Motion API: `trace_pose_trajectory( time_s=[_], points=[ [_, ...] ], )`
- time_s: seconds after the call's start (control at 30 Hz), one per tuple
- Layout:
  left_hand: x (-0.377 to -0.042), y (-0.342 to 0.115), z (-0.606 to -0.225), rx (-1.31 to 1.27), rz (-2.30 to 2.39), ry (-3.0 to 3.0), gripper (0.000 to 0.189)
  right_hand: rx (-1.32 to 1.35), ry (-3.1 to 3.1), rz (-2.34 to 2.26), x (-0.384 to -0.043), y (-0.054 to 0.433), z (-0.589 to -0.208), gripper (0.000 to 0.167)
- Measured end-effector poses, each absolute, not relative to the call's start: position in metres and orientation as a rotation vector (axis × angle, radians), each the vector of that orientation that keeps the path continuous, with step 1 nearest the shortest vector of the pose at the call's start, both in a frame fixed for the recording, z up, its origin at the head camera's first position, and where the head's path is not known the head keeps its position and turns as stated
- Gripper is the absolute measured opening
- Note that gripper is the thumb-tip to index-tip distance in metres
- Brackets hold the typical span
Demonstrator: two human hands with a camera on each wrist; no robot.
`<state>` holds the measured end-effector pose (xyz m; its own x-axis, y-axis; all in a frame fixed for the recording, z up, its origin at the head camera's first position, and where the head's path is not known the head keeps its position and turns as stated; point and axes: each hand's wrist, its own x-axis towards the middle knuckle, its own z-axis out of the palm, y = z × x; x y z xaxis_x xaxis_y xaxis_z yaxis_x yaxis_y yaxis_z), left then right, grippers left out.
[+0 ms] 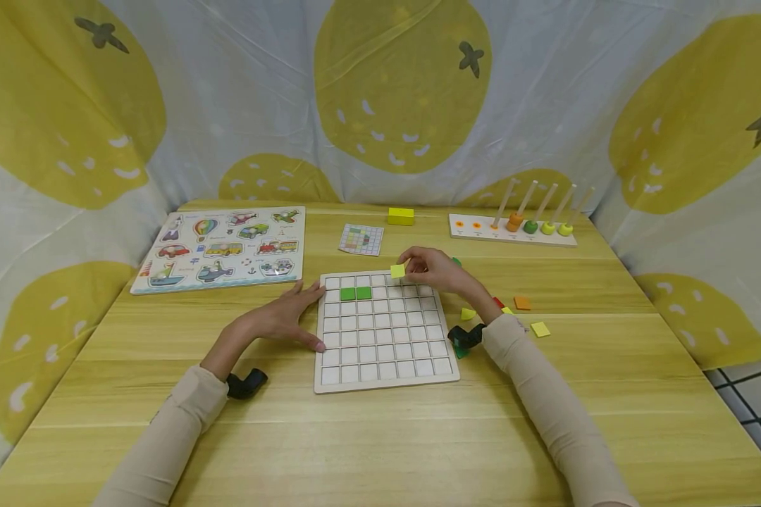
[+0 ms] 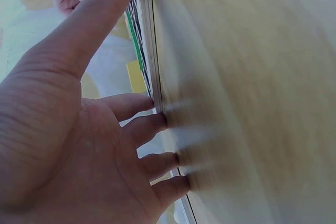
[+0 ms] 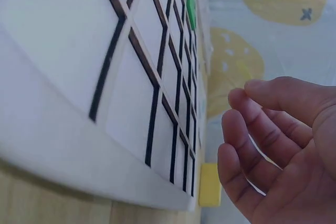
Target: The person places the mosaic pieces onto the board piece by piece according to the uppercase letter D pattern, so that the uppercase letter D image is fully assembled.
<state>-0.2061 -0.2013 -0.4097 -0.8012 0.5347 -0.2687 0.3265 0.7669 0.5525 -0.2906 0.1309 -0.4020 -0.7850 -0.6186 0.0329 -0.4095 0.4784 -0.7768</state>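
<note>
A white grid board [image 1: 387, 388] lies flat on the table, with two green square tiles [image 1: 356, 293] side by side in its upper left cells. My right hand [image 1: 436, 271] pinches a yellow square tile [image 1: 398, 270] between thumb and forefinger over the board's far edge. In the right wrist view that thumb and forefinger [image 3: 252, 88] meet at their tips, the other fingers loosely bent. Along the board's left edge, my left hand [image 1: 284, 317] rests with fingers spread, thumb on the near part and fingertips at the upper corner. The left wrist view shows its fingers [image 2: 144, 129] extended against the edge.
Loose yellow, orange, red and green pieces [image 1: 540, 329] lie right of the board, partly behind the right arm. Behind it are a small pattern card [image 1: 361, 239] and a yellow block [image 1: 401, 216]. A picture puzzle [image 1: 228, 246] lies left; a peg stand [image 1: 514, 238] stands back right.
</note>
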Motion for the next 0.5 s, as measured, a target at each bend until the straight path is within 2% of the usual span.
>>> trace_pose_trajectory(
  time_s=[0.5],
  points=[
    [-0.205, -0.201, -0.408, 0.659, 0.676, 2.557, 0.112, -1.011, 2.334, -1.074, -0.29, 0.112, -0.412, 0.025]
  ],
)
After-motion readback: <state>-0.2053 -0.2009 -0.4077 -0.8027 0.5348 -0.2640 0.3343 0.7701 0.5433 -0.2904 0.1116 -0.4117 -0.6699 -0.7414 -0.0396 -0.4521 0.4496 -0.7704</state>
